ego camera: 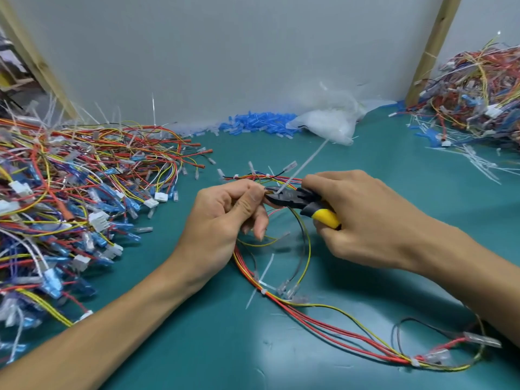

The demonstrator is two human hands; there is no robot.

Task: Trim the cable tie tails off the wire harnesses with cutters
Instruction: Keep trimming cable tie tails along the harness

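Note:
A wire harness (323,323) of red, yellow and black wires lies on the green mat, looping from the centre to the lower right. My left hand (225,220) pinches its upper part between thumb and fingers. My right hand (365,218) grips black cutters with yellow handles (304,202). Their jaws sit at the base of a long white cable tie tail (306,161) that points up and to the right. Two more white tie tails (263,277) stick out of the harness lower down.
A big heap of harnesses with untrimmed ties (70,206) fills the left side. Another heap (478,94) lies at the back right, with loose tie tails (478,161) before it. Blue sleeves (259,123) and a clear bag (329,122) rest against the back wall.

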